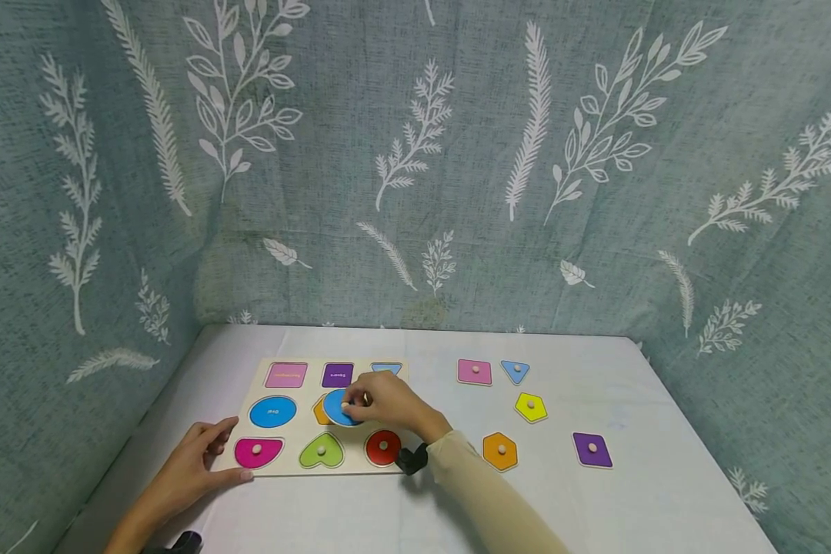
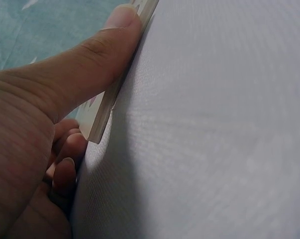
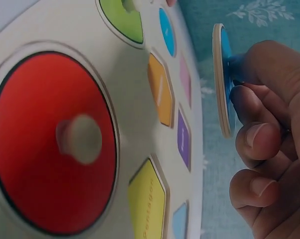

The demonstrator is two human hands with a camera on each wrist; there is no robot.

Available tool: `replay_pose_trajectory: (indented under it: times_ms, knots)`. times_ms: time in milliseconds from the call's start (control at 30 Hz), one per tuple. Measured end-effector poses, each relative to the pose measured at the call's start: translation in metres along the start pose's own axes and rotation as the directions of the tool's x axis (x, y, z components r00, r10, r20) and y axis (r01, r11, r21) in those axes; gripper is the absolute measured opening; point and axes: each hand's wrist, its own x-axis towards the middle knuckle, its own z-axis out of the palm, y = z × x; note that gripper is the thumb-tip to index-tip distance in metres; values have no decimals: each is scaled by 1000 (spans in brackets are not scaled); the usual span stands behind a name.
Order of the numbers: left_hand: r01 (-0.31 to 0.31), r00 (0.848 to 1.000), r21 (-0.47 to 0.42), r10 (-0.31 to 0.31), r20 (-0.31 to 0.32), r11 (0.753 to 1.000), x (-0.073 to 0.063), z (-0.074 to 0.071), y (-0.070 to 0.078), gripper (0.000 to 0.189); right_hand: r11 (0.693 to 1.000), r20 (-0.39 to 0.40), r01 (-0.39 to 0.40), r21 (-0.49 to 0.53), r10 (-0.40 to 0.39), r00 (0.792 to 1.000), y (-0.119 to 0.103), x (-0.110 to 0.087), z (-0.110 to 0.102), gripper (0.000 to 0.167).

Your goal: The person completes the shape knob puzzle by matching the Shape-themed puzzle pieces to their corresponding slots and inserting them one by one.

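A cream puzzle board (image 1: 291, 440) lies on the table at left. My left hand (image 1: 197, 460) grips its near left corner, thumb along the front edge and fingers at the left side. My right hand (image 1: 393, 402) pinches the knob of a blue oval piece (image 1: 335, 405), which is raised above the board in the right wrist view. From the head, that piece partly covers the orange hexagon recess (image 1: 320, 412). Left of it is the blue oval recess (image 1: 273, 412). A magenta piece (image 1: 249, 454), green heart (image 1: 313, 454) and red circle (image 1: 375, 449) sit in the front row.
Right of the board lie loose knobbed pieces: a pink rectangle (image 1: 467, 375), blue triangle (image 1: 515, 377), yellow pentagon (image 1: 523, 403), orange hexagon (image 1: 493, 446) and purple square (image 1: 585, 443). A patterned green cloth (image 1: 457, 254) hangs behind the table. A black device (image 1: 412, 460) sits at the right wrist.
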Motion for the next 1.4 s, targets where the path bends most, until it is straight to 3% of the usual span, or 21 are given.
replay_pose_trajectory:
  times_ms: [300, 467, 1067, 1400]
  knots:
    - [57, 998, 8, -57, 16, 998, -1, 1, -1, 109, 1000, 24, 26, 18, -26, 999, -9, 13, 14, 12]
    - [74, 997, 8, -74, 26, 997, -2, 1, -3, 111, 999, 58, -4, 34, 2, 998, -13, 20, 22, 13]
    - [82, 996, 39, -83, 20, 996, -9, 0, -12, 108, 1000, 105, 4, 26, -6, 994, -31, 50, 61, 11]
    - [26, 1000, 21, -27, 10, 999, 0, 0, 0, 104, 997, 46, -75, -12, 76, 996, -42, 65, 56, 9]
